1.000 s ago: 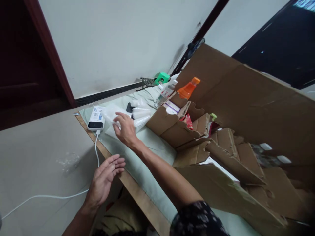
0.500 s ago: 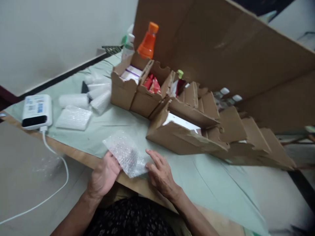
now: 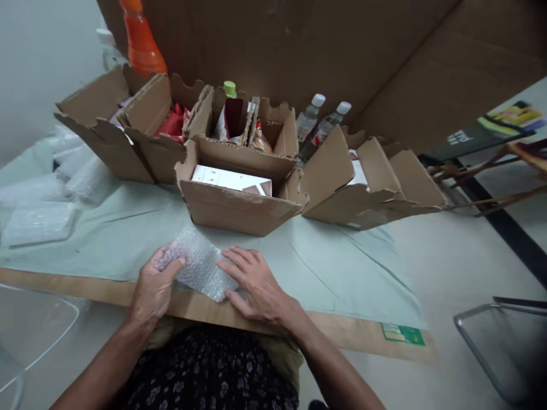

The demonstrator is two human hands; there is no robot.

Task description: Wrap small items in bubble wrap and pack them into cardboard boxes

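A clear bubble wrap bag (image 3: 199, 262) lies tilted above the near edge of the table, between my two hands. My left hand (image 3: 154, 282) grips its left side, thumb on top and fingers partly hidden behind it. At the bag's right edge, my right hand (image 3: 252, 282) holds the wrap between the thumb low down and the fingers stretched above. Whether anything is inside the bag cannot be made out. Just beyond it stands an open cardboard bin (image 3: 231, 213) with a white box (image 3: 233, 179) in it.
More cardboard bins (image 3: 141, 151) line the back, some with red packets (image 3: 173, 122). Another bin (image 3: 367, 210) stands at right. Clear bottles (image 3: 310, 117) and an orange bottle (image 3: 143, 48) stand behind. Bubble wrap pieces (image 3: 40, 222) lie at left. A metal-framed chair (image 3: 474, 347) is at lower right.
The view has swung to the right. My left thumb now lies over the bubble wrap bag, and my right hand has come in closer along its right edge.
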